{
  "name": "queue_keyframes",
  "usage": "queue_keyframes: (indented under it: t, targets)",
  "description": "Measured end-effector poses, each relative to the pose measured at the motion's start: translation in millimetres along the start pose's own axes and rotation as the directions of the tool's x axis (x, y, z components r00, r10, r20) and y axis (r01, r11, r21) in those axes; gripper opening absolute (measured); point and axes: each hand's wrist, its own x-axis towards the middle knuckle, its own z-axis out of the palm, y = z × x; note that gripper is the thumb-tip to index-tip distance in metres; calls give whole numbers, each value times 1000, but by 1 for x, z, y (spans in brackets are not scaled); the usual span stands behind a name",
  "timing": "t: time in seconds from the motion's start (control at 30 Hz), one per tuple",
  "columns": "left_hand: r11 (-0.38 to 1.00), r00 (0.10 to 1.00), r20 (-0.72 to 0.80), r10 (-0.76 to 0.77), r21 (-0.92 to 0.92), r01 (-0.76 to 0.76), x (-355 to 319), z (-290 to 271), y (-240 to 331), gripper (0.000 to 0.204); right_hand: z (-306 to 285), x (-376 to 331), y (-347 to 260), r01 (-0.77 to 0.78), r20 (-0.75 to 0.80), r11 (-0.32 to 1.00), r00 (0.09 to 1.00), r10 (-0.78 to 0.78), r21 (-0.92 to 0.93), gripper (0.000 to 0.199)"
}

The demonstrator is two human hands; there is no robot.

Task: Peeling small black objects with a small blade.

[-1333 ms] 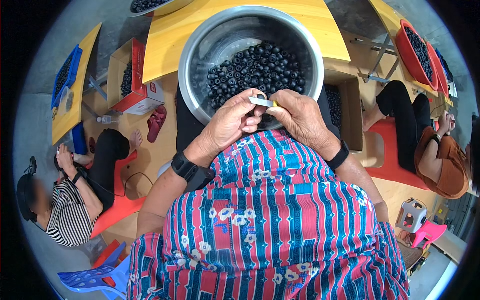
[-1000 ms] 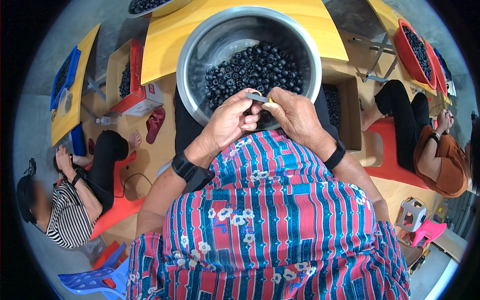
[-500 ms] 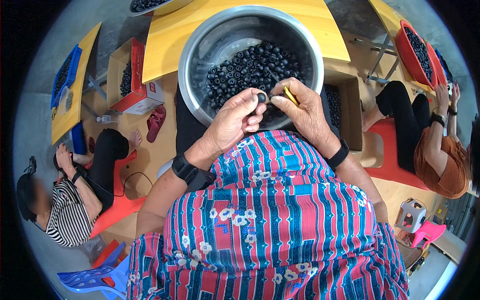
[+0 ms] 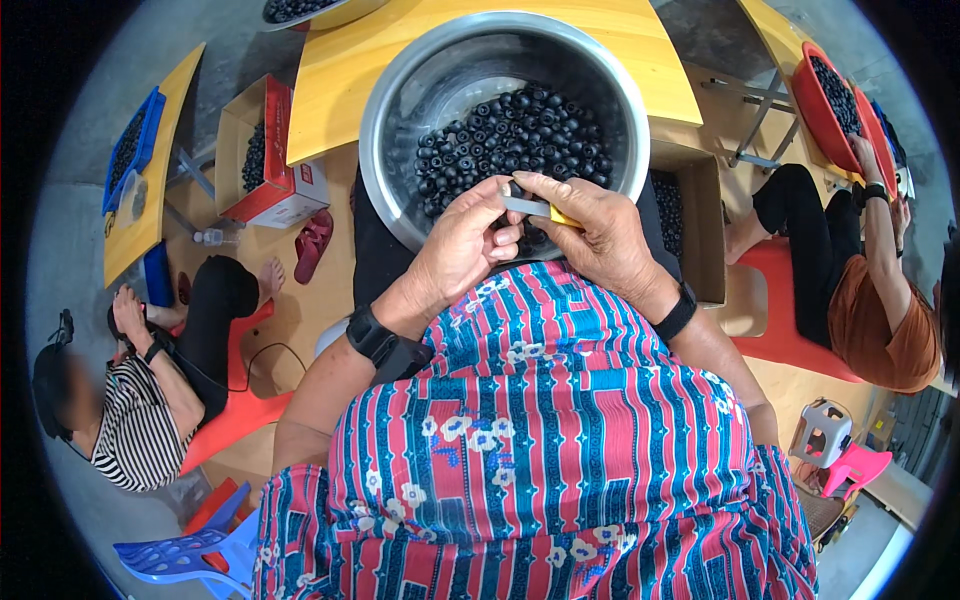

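Observation:
Both hands are in front of me, over the near rim of a large steel bowl. Inside it lies a heap of small black round pieces, some with a hole showing. In the fingers of my left hand is pinched one such piece, mostly covered by fingers and blade. My right hand is closed round a small knife with a yellow handle. Its flat blade points left and lies across the fingertips of the left hand, against or very near the piece.
Behind the bowl stands a yellow table. A cardboard box of black pieces is at right, a red and white box at left. One person sits at left; another at right reaches into a red basin.
My right hand has turned the knife, so its blade now points left across the left fingertips instead of up over the bowl. The right-hand person's hand has moved into the red basin.

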Motion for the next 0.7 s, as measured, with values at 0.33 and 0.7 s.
queue_keyframes:
  t: [0.33,0.7]
  targets:
    - [998,1000,-22,-6,-65,4,-1,0,0,21,-1,-1,-1,45,33,990,999,-41,-134,47]
    - [993,989,-112,96,-52,-102,-5,-1,19,26,-8,-2,7,-211,-228,926,930,288,312,28]
